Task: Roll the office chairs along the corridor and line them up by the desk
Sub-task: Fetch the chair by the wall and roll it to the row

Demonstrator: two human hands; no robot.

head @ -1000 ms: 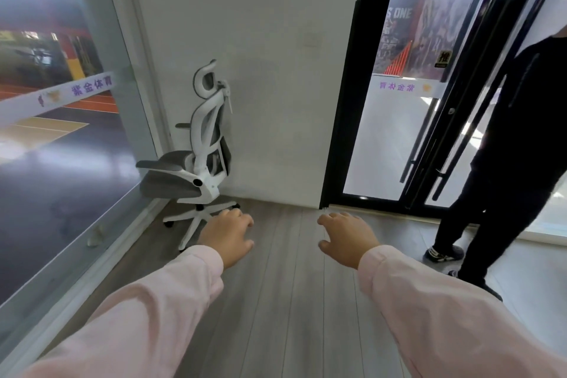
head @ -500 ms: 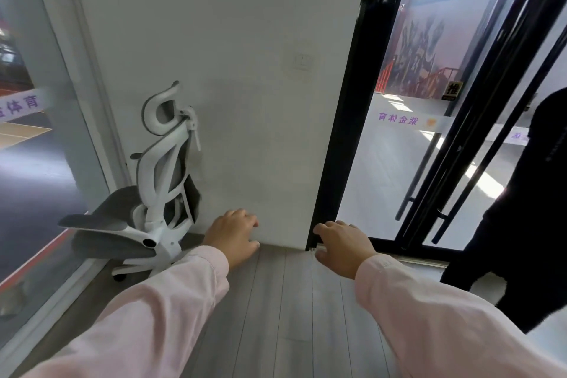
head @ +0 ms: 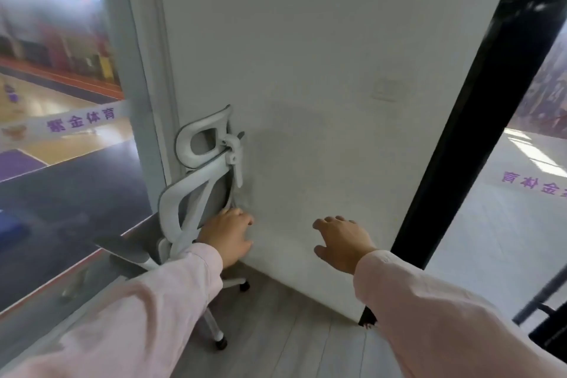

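Note:
A white and grey mesh office chair [head: 196, 190] stands in the corner against the white wall, its headrest up and its wheeled base on the floor below. My left hand [head: 228, 235] is at the right edge of the chair's backrest, fingers spread and touching or nearly touching the mesh; no closed grip shows. My right hand [head: 340, 241] hovers in front of the wall to the right of the chair, fingers apart, holding nothing. Both arms wear pink sleeves.
A glass wall [head: 61, 163] with a lettered strip runs along the left, a sports court beyond it. The white wall [head: 322, 70] is straight ahead. A black door frame [head: 454, 138] and glass door stand at the right. Grey plank floor [head: 291, 341] lies below.
I have come much closer to the chair. My left hand has reached the backrest's edge. The person in black at the right is out of view now.

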